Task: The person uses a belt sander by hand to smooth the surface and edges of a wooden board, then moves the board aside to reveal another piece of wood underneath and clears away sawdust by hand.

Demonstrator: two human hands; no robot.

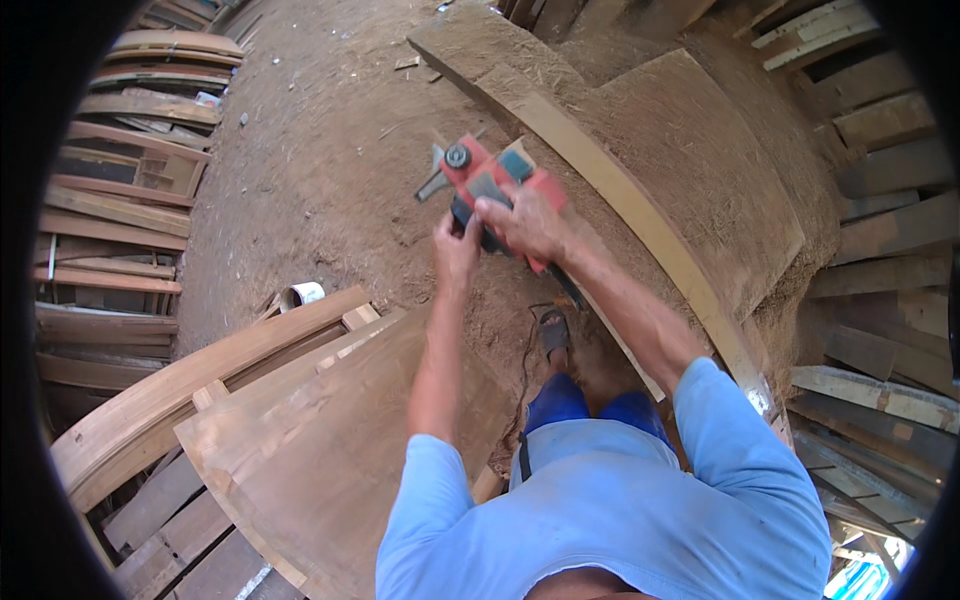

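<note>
I hold a red and black electric planer [470,165] up in front of me, tilted, with its round black knob at the far end. My right hand [530,222] is closed around its body. My left hand [457,248] grips a dark part on the planer's near left side; the fingertips are partly hidden there. A black cord [568,287] hangs from the planer's near end. Just right of the planer, apart from it, a long pale wooden board [640,215] stands on edge and runs from far left to near right.
Wide wooden panels lie left [350,440] and right [700,150]. A framed wooden piece [200,400] and a white container [302,294] are at the left. Stacked boards line the left [120,225] and right [890,240] sides. Shavings cover the floor [320,140] by my sandaled foot [553,332].
</note>
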